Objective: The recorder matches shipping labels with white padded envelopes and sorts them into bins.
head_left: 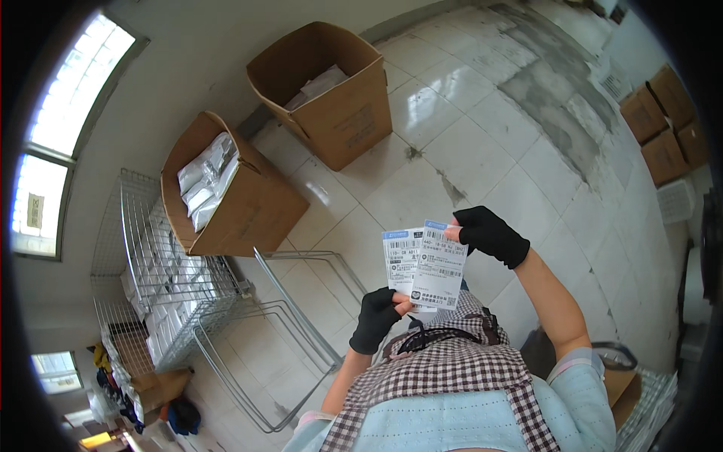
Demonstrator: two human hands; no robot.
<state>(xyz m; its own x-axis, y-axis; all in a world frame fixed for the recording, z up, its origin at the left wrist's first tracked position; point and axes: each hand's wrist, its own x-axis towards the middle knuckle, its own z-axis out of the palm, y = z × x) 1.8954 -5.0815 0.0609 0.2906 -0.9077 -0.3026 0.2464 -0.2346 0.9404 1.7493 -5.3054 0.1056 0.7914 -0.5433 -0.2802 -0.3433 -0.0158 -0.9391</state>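
Observation:
Two printed shipping labels with blue top strips and barcodes are in front of my body, overlapping. My left hand [376, 320], in a black fingerless glove, pinches the lower edge of the left shipping label [399, 260], near the lower corner of the other one. My right hand [492, 236], gloved the same way, grips the upper right corner of the right shipping label [439, 271] between thumb and fingers. This right label lies in front and covers part of the left one. Below them is my checked apron [444, 361].
A tall cardboard box [339, 128] stands ahead, and another box [248, 218] to its left holds silvery-white packages. Farther left is a wire cage [199, 301] with white packages. A metal tube frame [301, 361] stands near my left. Stacked cartons [663, 154] are at far right.

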